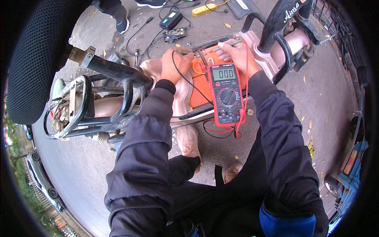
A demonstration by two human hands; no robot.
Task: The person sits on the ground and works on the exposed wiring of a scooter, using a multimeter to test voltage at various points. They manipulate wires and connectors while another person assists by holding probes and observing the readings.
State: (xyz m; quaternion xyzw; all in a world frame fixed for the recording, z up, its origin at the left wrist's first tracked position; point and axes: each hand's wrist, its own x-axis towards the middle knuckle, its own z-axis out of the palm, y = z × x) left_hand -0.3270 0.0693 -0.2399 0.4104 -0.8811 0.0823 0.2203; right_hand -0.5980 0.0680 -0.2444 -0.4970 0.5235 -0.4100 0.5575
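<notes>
A red and black digital multimeter (227,87) lies tilted across the orange batteries (200,94) in the open body of a pink electric scooter (158,71). Its lit display shows only zeros. At the far left end of the batteries, my left hand (175,66) is closed around the black test probe, whose black lead (192,82) loops back to the meter. Just beyond the meter, my right hand (239,56) pinches the red test probe, with the red lead (247,75) hanging down beside it. Wires and terminals lie between my hands; whether the probe tips touch them I cannot tell.
Beyond the scooter lie a black charger box (171,20), a small wired part (175,35) and a yellow power strip (204,9). Scooter frame tubes (114,71) rise at left, a black frame post (276,27) at right. Another person's shoe (122,26) is at far left.
</notes>
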